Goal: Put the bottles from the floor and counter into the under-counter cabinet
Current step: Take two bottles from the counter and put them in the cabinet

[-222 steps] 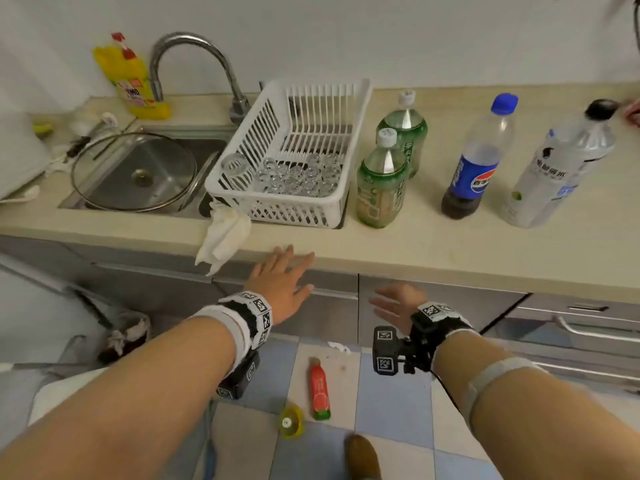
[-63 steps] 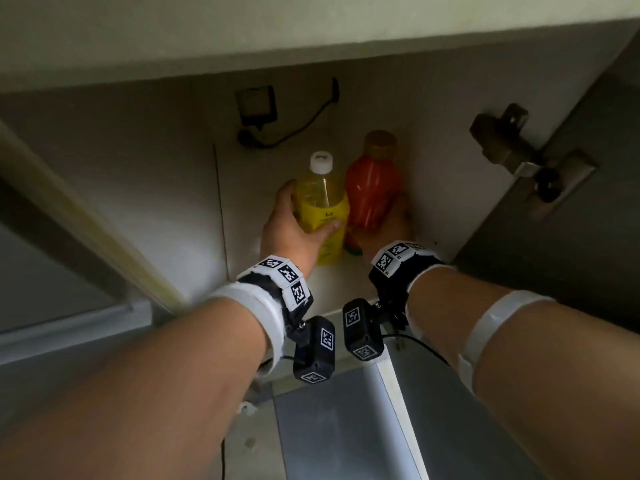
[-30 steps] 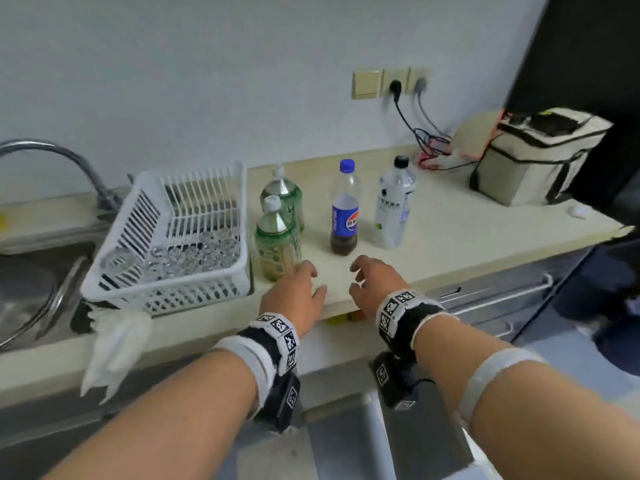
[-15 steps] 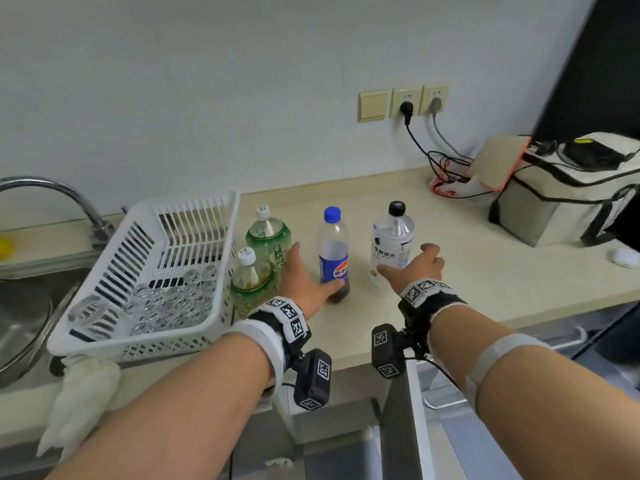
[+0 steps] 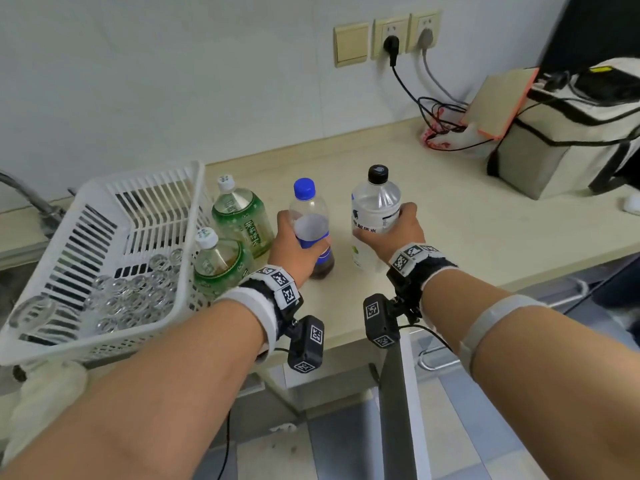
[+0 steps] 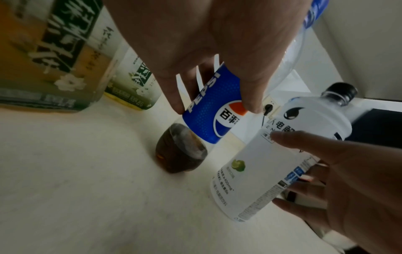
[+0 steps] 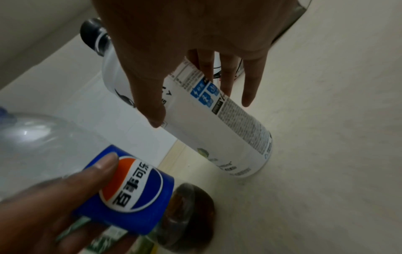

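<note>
Several bottles stand on the beige counter [image 5: 485,237]. My left hand [image 5: 298,247] grips the blue-capped Pepsi bottle [image 5: 308,209] round its label; cola fills only its base [image 6: 180,151]. My right hand [image 5: 391,233] holds the black-capped, white-labelled water bottle [image 5: 375,202], thumb in front and fingers behind [image 7: 226,75]. Both bottles rest on the counter. Two green tea bottles [image 5: 239,220] [image 5: 214,261] stand just left of my left hand. The cabinet's inside is hidden under the counter.
A white dish basket [image 5: 104,202] full of glasses sits left of the green bottles. At the far right, a beige bag [image 5: 561,147] and tangled cables [image 5: 440,123] run to wall sockets. An open cabinet door edge [image 5: 391,410] juts out below the counter.
Half a second ago both hands were reaching with spread fingers beside the bottles; now the left has wrapped round the Pepsi bottle and the right round the water bottle.
</note>
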`<state>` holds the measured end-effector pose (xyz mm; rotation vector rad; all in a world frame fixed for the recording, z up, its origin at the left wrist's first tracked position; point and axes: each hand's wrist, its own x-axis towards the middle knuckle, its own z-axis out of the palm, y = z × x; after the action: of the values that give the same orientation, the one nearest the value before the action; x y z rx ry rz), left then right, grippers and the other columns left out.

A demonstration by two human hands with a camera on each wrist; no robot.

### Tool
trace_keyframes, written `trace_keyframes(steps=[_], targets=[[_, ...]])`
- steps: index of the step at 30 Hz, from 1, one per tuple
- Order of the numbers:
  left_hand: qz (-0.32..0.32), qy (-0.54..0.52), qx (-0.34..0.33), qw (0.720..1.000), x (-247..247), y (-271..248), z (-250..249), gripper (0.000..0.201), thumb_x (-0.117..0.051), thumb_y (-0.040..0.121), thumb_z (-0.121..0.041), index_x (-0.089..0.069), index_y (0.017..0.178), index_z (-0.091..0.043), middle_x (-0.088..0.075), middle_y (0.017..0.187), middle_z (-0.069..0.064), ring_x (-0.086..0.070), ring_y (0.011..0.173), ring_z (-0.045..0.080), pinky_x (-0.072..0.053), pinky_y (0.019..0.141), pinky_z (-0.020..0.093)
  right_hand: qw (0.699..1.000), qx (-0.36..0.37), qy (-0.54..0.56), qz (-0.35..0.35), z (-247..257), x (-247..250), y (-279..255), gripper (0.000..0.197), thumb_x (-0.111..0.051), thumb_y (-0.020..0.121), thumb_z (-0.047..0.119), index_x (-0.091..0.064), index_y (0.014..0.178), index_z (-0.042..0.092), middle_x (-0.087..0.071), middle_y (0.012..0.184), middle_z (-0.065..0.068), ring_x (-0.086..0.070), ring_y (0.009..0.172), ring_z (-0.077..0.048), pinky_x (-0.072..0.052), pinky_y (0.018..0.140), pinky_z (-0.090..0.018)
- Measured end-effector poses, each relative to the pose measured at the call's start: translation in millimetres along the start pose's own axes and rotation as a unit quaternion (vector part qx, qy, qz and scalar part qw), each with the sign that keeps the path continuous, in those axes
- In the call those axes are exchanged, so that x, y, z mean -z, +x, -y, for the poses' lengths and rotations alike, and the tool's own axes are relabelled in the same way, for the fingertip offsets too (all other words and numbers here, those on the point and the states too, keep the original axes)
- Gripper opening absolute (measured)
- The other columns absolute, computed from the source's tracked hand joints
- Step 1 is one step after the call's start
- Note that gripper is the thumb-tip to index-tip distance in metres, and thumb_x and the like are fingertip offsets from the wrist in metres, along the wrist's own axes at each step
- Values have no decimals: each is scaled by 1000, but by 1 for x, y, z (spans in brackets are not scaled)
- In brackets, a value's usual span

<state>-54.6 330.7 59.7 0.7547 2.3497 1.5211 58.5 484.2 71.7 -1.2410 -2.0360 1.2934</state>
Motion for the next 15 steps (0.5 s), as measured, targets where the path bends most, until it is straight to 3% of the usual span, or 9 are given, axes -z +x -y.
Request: trace_keyframes(steps=[2,7,15], targets=[[4,-6,-9,1000,4,-13,2,56,-81,84,-23,-41,122,-18,-55,97,-15,-62,93,18,-51,84,29,1000,15,-20,-5,-1,-1,-17,80,-88,63,39,-44,124,12,-56,113,-4,-55,92,-20,-47,77,-34],[72,-15,-39,997,24,-61,10,55,-82,83,-27,-41,119,-23,-57,99,-14,-62,94,14,-46,77,18,999,16,-32,-32,-9,-5,-86,82,-88,58,46,-47,122,14,-58,116,-8,-62,101,-25,-54,84,-38],[168,-11,-117,979,63,-148,29,58,-82,81,-35,-42,119,-20,-60,100,-8,-64,94,18,-50,77,25,992,-19,33,-119,-41,-18,-220,87,-87,56,45,-44,127,17,-59,123,-7,-59,111,-24,-50,93,-39]])
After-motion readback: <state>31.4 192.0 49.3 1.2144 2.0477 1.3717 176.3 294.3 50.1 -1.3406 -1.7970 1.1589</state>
